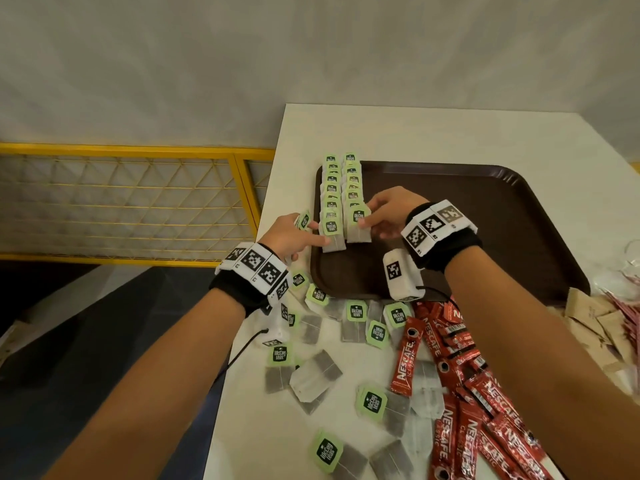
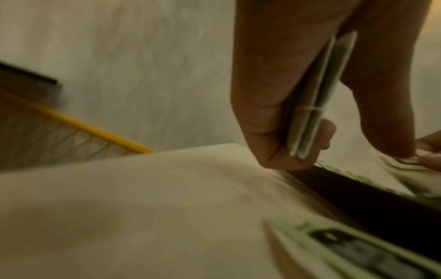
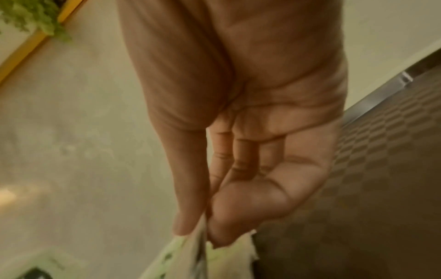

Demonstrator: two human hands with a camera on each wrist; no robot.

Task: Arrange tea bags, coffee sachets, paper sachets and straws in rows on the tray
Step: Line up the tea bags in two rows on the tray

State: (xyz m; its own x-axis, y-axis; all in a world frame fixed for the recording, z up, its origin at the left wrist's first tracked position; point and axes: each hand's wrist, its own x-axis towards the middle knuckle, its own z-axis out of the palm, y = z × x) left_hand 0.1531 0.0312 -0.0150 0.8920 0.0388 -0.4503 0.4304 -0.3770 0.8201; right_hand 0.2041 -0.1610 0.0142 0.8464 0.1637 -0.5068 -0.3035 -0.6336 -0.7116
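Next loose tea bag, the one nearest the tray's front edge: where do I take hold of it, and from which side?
Pinch the stiff green tag, coming straight down from above. The tea bag lies flat on the table, its soft pouch partly overlapped by neighbouring bags, while the tag sits exposed on top.

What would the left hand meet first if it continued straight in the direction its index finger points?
Probably the nearest tea bag of the left row on the tray; the left hand has its index fingertip already at its edge.
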